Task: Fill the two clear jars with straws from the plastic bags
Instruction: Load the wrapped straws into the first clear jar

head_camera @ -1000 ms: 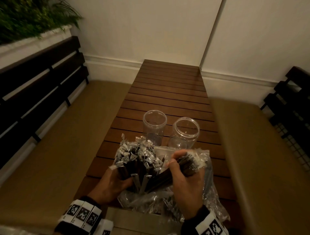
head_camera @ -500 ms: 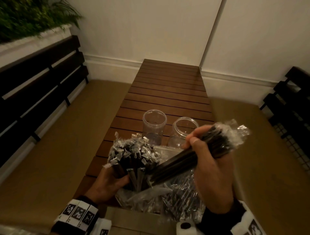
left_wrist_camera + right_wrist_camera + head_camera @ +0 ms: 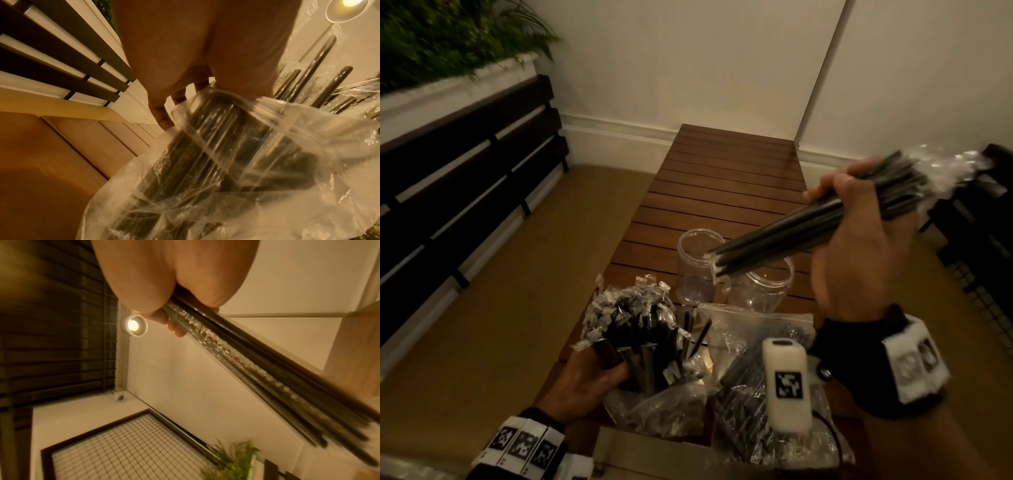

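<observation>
Two clear jars stand side by side on the wooden slat table: the left jar and the right jar, both showing no straws inside. My right hand grips a bundle of dark wrapped straws, raised and tilted, its lower ends above the jars. My left hand holds a second bunch of wrapped straws upright in a plastic bag at the table's near end. Another clear bag of straws lies to the right of it.
Tan cushioned benches run along both sides of the table. A dark slatted backrest with a planter above it is on the left. A dark rack stands at the right. White walls close the far end.
My right hand has pulled its bundle of straws out of the bag and lifted it up and to the right, above the jars. The left hand has stayed on its bunch.
</observation>
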